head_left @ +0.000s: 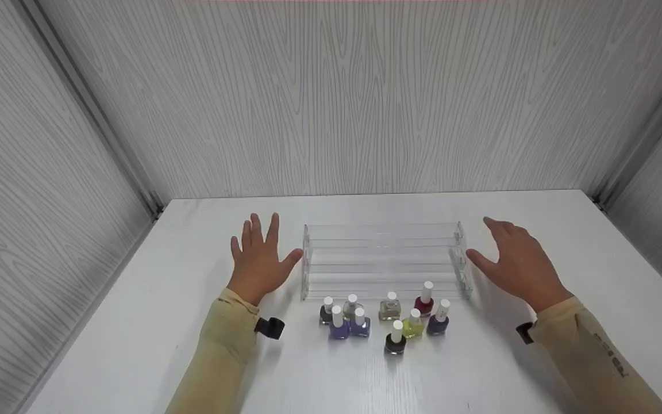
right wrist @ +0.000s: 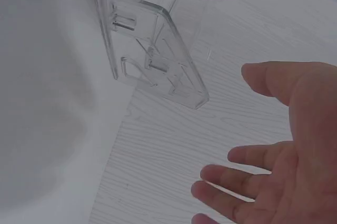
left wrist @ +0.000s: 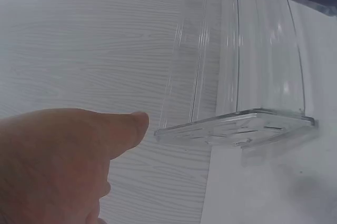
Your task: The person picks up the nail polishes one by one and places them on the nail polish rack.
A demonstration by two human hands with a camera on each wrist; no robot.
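Both hands spread wide, holding nothing: left hand (head_left: 258, 260) & right hand (head_left: 515, 261) flank clear rack (head_left: 383, 259) mid-frame (bottles (head_left: 385, 317) below untouched); reach step, next prob. needs firm side grip.

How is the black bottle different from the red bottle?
The black bottle is dark and stands nearest the person, at the front of the group; the red bottle is deep red and stands further back, close to the clear rack. Both are upright with white caps, and neither hand touches them.
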